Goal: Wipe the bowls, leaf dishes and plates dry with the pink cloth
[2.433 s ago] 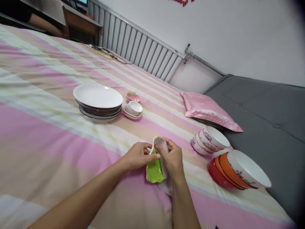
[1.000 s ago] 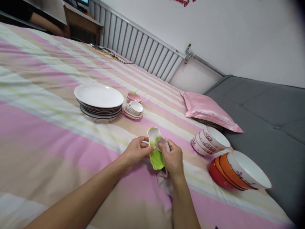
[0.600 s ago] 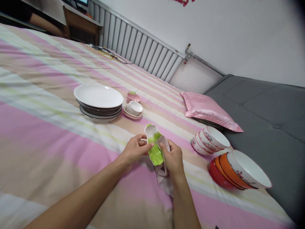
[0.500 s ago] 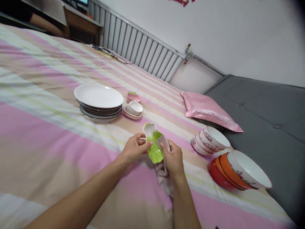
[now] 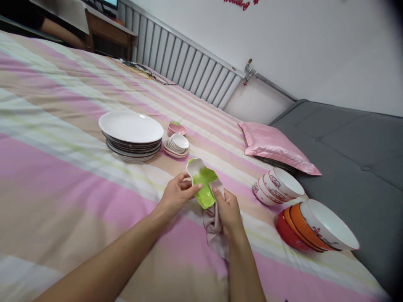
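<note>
Nearer than the plates [image 5: 130,126] at left, the left hand [image 5: 176,193] is pinching the green dish [image 5: 204,180] and the right hand [image 5: 229,209] is gripping cloth [image 5: 215,230] over its right rim, light pressure probably serving best.

A head-worn camera looks forward and down over a striped bed [image 5: 63,188].
The wearer's left hand [image 5: 176,193] and right hand [image 5: 229,212] are close, at lower center; the tilted view slopes the radiator [image 5: 185,56] down to the right and reaches the far wall [image 5: 315,50].
</note>
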